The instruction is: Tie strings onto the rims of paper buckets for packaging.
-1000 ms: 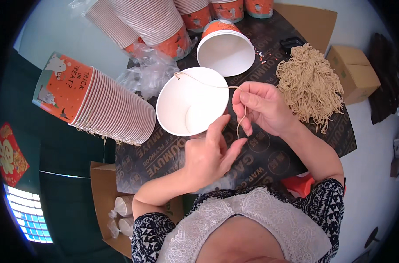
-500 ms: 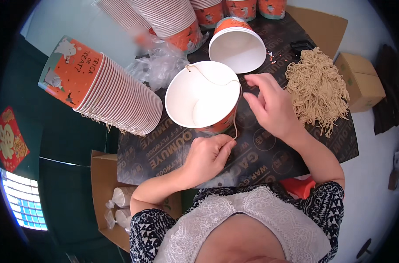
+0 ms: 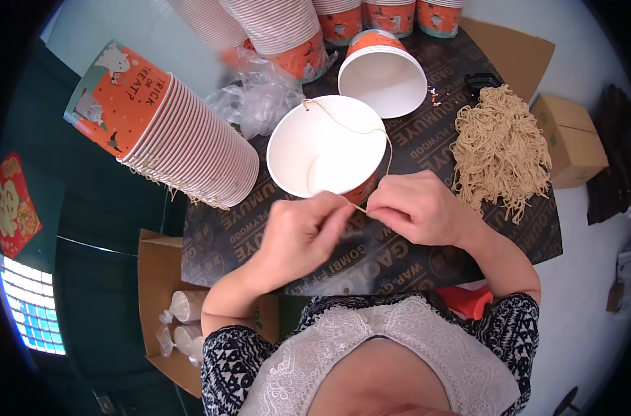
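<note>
A white-lined paper bucket (image 3: 298, 149) with an orange printed outside stands on the dark board, its open mouth tilted toward me. A thin tan cord (image 3: 357, 130) passes through a hole at its far rim, crosses the mouth and hangs over the right side. Just in front of the bucket, my left hand (image 3: 305, 229) pinches the cord between thumb and fingertips. Close beside it, my right hand (image 3: 416, 206) is closed on the same cord, a short piece of which shows between the two hands. The fingertips of my right hand are partly hidden.
A tall leaning stack of orange buckets (image 3: 190, 139) is at left. Behind lie a tipped bucket (image 3: 381, 83), crumpled clear plastic (image 3: 256, 100) and more stacks. A tan cord pile (image 3: 502, 152) covers the board's right side. An open carton (image 3: 159, 267) sits below left.
My right hand has come down and left from beside the bucket's rim and closed on the cord. My left hand has risen slightly, still pinching the cord.
</note>
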A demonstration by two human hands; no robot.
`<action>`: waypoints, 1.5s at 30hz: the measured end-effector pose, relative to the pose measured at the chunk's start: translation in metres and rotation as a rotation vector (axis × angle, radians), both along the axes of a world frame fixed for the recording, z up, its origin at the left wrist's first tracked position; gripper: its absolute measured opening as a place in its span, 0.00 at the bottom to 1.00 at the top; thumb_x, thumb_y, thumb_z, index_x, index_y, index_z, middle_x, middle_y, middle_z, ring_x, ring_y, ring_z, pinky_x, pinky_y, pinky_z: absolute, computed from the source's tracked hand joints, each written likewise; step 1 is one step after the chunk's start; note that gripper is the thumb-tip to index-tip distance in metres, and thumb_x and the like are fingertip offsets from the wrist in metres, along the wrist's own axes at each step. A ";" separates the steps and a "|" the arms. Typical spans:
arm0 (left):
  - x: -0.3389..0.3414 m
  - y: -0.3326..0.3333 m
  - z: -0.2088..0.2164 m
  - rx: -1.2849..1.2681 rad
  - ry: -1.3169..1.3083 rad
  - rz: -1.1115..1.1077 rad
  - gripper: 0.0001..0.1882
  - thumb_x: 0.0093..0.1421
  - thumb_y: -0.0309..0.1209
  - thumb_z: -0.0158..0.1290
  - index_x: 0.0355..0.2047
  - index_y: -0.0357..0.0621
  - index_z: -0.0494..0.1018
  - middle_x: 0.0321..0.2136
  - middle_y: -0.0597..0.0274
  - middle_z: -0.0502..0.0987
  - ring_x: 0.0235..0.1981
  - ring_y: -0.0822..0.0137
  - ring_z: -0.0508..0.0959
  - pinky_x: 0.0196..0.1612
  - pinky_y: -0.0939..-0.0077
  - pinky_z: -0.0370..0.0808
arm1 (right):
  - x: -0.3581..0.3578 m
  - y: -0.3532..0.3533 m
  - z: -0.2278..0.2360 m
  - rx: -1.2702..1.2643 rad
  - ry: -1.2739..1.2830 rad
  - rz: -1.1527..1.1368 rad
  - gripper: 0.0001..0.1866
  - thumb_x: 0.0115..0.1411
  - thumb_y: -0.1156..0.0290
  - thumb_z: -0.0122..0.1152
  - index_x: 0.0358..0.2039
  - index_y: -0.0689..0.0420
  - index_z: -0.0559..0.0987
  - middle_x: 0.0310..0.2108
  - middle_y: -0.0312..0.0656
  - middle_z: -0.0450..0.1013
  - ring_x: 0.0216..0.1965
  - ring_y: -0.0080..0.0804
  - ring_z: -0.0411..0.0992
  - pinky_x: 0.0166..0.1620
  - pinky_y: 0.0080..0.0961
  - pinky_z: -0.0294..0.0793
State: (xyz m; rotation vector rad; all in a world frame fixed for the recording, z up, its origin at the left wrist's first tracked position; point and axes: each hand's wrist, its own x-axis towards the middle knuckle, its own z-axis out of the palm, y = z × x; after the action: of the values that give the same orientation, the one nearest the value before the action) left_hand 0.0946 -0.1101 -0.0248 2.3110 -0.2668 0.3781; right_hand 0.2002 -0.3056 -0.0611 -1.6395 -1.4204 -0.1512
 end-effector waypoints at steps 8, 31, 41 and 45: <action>0.008 0.046 0.007 0.408 -0.273 0.012 0.22 0.43 0.23 0.62 0.41 0.40 0.73 0.41 0.53 0.73 0.46 0.51 0.73 0.51 0.55 0.68 | -0.007 0.000 0.008 0.198 0.090 -0.270 0.07 0.50 0.85 0.65 0.29 0.60 0.78 0.30 0.38 0.69 0.23 0.23 0.66 0.24 0.20 0.64; 0.008 0.037 -0.020 0.368 -0.299 -0.011 0.08 0.46 0.22 0.63 0.23 0.41 0.74 0.18 0.62 0.73 0.25 0.61 0.75 0.54 0.53 0.66 | -0.021 0.017 -0.026 0.189 -0.155 -0.393 0.13 0.41 0.86 0.61 0.20 0.58 0.65 0.22 0.42 0.61 0.17 0.37 0.64 0.18 0.30 0.63; 0.007 0.038 -0.019 0.362 -0.300 -0.010 0.08 0.46 0.22 0.63 0.23 0.41 0.73 0.18 0.62 0.73 0.24 0.61 0.75 0.53 0.54 0.66 | -0.017 0.022 -0.027 0.172 -0.145 -0.394 0.13 0.42 0.87 0.60 0.20 0.59 0.65 0.22 0.42 0.61 0.17 0.37 0.65 0.19 0.30 0.64; 0.007 0.038 -0.019 0.358 -0.293 -0.012 0.08 0.46 0.22 0.63 0.23 0.41 0.74 0.18 0.61 0.73 0.24 0.61 0.75 0.53 0.54 0.66 | -0.017 0.023 -0.027 0.162 -0.142 -0.397 0.13 0.42 0.87 0.61 0.20 0.59 0.65 0.22 0.42 0.61 0.17 0.37 0.65 0.19 0.30 0.64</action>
State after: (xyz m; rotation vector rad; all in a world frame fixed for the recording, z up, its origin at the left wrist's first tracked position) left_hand 0.1016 -0.0720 -0.0437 2.5971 -0.5287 0.7140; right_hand 0.1835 -0.2826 -0.0879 -1.7844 -1.1356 -0.6050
